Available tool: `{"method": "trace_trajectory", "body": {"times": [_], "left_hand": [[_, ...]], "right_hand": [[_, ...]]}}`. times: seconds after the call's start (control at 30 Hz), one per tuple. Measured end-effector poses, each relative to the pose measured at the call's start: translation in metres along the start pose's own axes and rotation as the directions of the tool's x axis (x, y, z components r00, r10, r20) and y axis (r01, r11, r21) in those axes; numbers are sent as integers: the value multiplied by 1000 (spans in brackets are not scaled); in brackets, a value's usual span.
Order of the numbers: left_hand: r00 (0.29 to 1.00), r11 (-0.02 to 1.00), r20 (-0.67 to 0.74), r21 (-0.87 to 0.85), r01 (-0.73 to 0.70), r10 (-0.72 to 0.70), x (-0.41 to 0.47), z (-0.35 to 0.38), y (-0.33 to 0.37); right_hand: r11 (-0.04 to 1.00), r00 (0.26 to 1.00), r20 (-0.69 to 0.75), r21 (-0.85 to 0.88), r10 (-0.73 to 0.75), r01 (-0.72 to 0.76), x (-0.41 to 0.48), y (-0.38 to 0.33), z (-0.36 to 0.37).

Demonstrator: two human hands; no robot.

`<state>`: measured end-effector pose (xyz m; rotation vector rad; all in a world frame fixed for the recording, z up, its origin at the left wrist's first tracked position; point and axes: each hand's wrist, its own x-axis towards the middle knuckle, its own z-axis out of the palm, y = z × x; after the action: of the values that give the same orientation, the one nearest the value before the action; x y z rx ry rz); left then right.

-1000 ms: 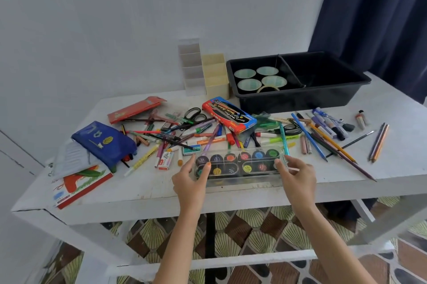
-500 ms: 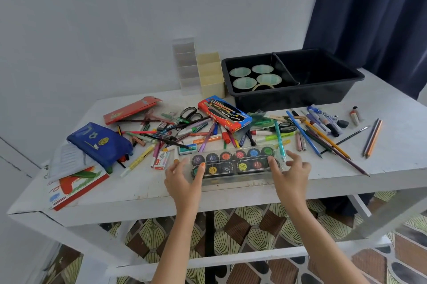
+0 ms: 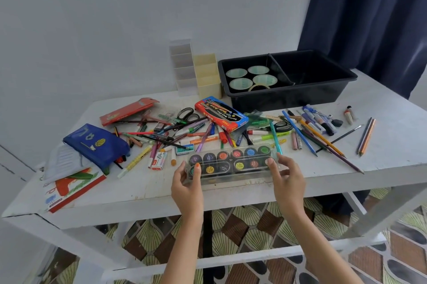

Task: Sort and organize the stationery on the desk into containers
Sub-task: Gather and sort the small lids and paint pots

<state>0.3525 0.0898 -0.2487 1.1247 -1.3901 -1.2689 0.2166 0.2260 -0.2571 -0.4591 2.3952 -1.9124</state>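
A clear plastic case of round paint pots [image 3: 231, 162] lies near the front edge of the white desk [image 3: 143, 191]. My left hand [image 3: 188, 185] grips its left end, thumb on top. My right hand [image 3: 286, 178] grips its right end, thumb on the lid. Behind the case lies a heap of pens, markers and pencils [image 3: 171, 138], with scissors [image 3: 186, 115] and a red and blue crayon box [image 3: 220, 114]. At the back stands a black two-part bin [image 3: 342, 85] with tape rolls [image 3: 250, 78] in its left half.
A clear divider box [image 3: 181, 66] and a cream one [image 3: 208, 75] stand left of the bin. A blue pencil pouch [image 3: 94, 145] lies on booklets [image 3: 69, 182] at the left. More pencils and markers [image 3: 323, 129] are scattered right. A dark curtain [image 3: 374, 18] hangs behind.
Both hands have closed in on the ends of the paint case and now hold it; the case has barely shifted on the desk.
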Motion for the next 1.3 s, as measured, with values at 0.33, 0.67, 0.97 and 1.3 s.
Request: {"method": "trace_trajectory", "body": {"times": [0.33,0.67,0.97,1.3], "left_hand": [[991,991,109,99,-85,74,7,-5,-12],[974,985,178,75,-153,138,-7,-12,-15],[898,967,363,-35,-251,247,-10,23,16],[746,965,619,-230,-128,246,-46,173,66]], "right_hand": [[998,993,108,-53,-41,47,3,8,3],[988,942,330,151,-62,12,2,5,-21],[947,900,433,303,-42,-102,25,4,-76],[957,969,242,290,-54,-20,77,11,-192]]}}
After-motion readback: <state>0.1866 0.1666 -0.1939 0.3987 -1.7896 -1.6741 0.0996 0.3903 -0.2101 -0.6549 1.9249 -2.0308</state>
